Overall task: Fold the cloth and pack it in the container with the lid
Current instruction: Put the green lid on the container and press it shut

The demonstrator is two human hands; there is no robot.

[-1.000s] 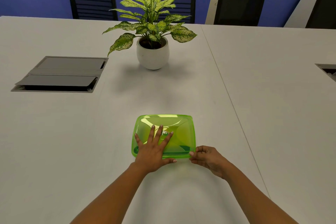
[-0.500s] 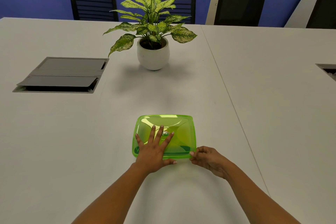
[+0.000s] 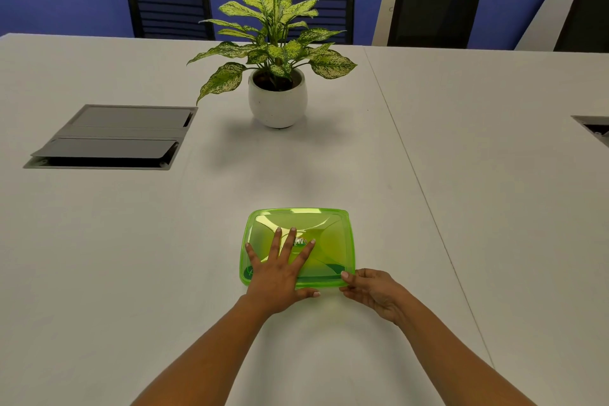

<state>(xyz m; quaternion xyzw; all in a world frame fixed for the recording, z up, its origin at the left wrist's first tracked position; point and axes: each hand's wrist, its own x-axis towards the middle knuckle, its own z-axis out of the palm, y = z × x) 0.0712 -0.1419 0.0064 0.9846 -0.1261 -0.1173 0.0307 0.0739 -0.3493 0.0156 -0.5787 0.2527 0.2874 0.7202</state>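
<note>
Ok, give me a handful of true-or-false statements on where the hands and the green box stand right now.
1. The left hand lies flat, fingers spread, on the translucent green plastic lid. True.
2. The right hand pinches the lid's far left corner. False: it grips the near right corner.
3. The lid is off and lying beside the green container. False: it sits on top of it.
4. A leafy plant in a round white pot stands beyond the container. True.
5. A loose cloth lies on the white table. False: none is visible there.
</note>
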